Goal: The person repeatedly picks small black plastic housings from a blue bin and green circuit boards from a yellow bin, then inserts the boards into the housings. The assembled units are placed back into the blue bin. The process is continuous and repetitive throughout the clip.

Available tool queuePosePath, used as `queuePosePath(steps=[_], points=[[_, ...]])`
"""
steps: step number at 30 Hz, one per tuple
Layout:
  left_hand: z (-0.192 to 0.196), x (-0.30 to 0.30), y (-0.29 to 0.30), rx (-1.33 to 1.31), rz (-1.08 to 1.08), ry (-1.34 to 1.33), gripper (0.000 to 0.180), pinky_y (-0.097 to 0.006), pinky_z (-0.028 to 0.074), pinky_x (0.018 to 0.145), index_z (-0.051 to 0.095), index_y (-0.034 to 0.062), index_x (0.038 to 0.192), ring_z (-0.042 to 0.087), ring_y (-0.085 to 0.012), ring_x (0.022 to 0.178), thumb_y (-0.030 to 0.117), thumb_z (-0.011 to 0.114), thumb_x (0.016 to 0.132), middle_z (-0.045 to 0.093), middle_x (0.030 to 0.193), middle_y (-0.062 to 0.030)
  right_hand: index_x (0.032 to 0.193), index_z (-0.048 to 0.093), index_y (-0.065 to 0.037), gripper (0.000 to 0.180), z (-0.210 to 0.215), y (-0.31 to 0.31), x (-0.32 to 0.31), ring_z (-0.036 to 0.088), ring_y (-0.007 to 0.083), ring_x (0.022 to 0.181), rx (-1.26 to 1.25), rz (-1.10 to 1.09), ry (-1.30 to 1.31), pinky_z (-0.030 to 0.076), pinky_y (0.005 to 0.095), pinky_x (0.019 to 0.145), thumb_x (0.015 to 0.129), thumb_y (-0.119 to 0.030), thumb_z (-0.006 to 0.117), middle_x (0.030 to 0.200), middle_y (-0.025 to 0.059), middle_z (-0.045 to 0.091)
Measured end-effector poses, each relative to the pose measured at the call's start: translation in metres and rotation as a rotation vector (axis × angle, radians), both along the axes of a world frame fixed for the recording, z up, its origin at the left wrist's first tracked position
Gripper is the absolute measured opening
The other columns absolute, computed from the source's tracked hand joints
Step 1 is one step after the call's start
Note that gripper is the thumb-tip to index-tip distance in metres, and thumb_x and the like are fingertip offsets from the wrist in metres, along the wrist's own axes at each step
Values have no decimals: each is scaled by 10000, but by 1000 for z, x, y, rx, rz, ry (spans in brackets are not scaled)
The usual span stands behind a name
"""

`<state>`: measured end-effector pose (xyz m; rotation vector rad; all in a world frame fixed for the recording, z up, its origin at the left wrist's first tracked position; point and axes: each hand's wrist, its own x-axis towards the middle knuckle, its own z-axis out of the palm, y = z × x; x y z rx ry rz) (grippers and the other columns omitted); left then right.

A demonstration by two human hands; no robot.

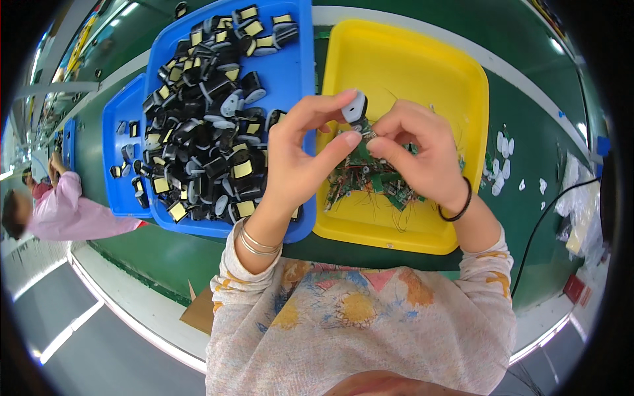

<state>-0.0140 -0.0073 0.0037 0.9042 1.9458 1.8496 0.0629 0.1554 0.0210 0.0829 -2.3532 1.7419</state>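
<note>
Pale patterned sweater (pixel 356 330) lies closest to us. Beyond it, above the yellow tray (pixel 403 59), our left hand (pixel 298 145) clamps a small grey-and-black part (pixel 354 107) between thumb and fingers. Our right hand (pixel 426 148) has thumb and forefinger together at its lower end, near a bit of circuit board (pixel 367 132); whether they pinch board or wire, we cannot tell. We judge the part light, its shell stiff, slightly slick; electronics fragile. Best hold: shell by its sides, board by its edges, wires unstrained. Loose boards (pixel 376 181) lie below.
</note>
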Motion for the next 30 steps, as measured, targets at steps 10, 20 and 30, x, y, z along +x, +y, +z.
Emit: queuePosePath(steps=[10,20,30], points=[[-7,-40,-9,-491,471,658,407,-354,404,776,501,74,1130,476,-260,924,134,614,743,560,1008,-84,801,561,-37,104,-16,24,-104,552,102,602,-18,280,-160,452,223,565,792,-128,609,695,18,550],[-30,-61,-25,-1157,548,887,205,-335,420,677,605,136,861,541,-250,820,50,564,680,551,933,-81,890,576,-96,178,-77,161,-217,593,242,745,1169,-248,-127,474,339,649,821,-259,560,797,78,614],[-21,-60,-30,-1048,671,761,251,-359,486,587,525,79,886,550,-273,786,263,626,750,507,886,-108,806,598,-31,215,-13,71,-85,583,231,705,591,176,-35,457,340,644,772,-243,600,747,89,603]])
